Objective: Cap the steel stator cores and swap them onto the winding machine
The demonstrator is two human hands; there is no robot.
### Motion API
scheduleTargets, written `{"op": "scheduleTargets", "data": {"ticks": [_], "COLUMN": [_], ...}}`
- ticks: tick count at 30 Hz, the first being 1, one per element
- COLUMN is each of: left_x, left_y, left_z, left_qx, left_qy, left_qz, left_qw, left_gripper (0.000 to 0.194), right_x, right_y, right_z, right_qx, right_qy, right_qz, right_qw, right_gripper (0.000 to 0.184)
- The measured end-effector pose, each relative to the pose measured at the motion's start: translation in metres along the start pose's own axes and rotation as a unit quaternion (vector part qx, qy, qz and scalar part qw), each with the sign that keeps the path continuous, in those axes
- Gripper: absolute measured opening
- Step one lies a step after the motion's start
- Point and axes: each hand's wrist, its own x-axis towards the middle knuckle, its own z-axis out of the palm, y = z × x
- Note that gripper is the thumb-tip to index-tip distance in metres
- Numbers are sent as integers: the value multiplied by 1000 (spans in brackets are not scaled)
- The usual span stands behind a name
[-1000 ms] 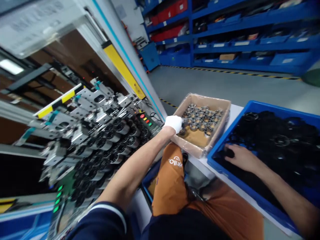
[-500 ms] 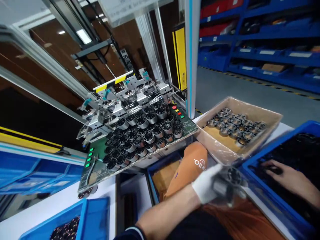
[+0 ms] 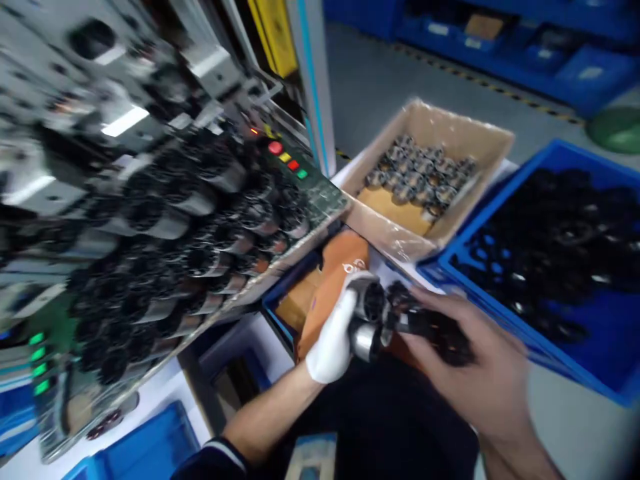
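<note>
My left hand (image 3: pixel 333 333), in a white glove, is closed around metal cylinders (image 3: pixel 367 320) held over my lap. My bare right hand (image 3: pixel 475 360) meets it from the right, fingers closed on black ring-shaped parts (image 3: pixel 440 333) that touch the cylinders. Behind them a cardboard box (image 3: pixel 480 143) holds several more metal cylinders (image 3: pixel 420 177). A blue bin (image 3: pixel 565 333) of black parts (image 3: pixel 555 233) stands at the right. At the left, a tilted machine tray (image 3: pixel 320 193) carries rows of cylinders (image 3: pixel 190 240) with black inserts.
Coloured buttons (image 3: pixel 287 160) sit on the tray's upper corner and green lights (image 3: pixel 37 363) at its lower left. An orange apron (image 3: pixel 333 273) covers my lap. A blue bin (image 3: pixel 145 453) lies at the bottom left. Blue shelving (image 3: pixel 500 30) lines the grey floor behind.
My right hand left the blue bin with black parts and came to meet my left hand. The left hand drew the cylinders nearer to my lap. The view swung downward and blurred.
</note>
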Motion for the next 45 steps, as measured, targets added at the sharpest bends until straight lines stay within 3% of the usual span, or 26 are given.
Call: {"op": "scheduleTargets", "data": {"ticks": [3,6,12,17,20,24,27,30,33,38,41,45], "left_x": [-9,-17,-21,-20,-21,-21,-16,-7,-1,-4,-5,-3], "left_y": [10,16,14,18,23,24,15,7,7,13,11,6], "left_z": [8,15,11,0,3,7,5,6,13,25,33,42], "left_qx": [57,77,160,322,365,348,316,211,110,131,138,139], "left_qy": [40,58,6,-33,-42,-64,-78,-49,-24,32,77,130], "left_qz": [34,45,83,162,169,137,148,111,56,33,44,65], "left_qw": [997,994,984,932,915,925,934,970,992,990,986,980], "left_gripper": [55,55,49,43,49,43,54,48,38,51,67,56], "right_x": [8,3,-5,-8,-12,-13,-12,-10,-10,-16,-16,-12], "right_y": [-22,-22,-24,-24,-24,-25,-22,-11,5,16,8,-2], "right_z": [10,7,9,11,14,20,19,8,-6,-15,-6,10], "right_qx": [50,86,110,108,123,166,203,158,72,111,153,148], "right_qy": [-61,-63,-31,-6,-6,22,-5,-54,-92,-152,-88,0], "right_qz": [-16,-2,38,65,70,86,90,86,124,133,111,94], "right_qw": [997,994,993,992,990,982,975,982,985,973,978,985], "right_gripper": [48,50,51,54,54,45,48,38,31,37,35,28]}}
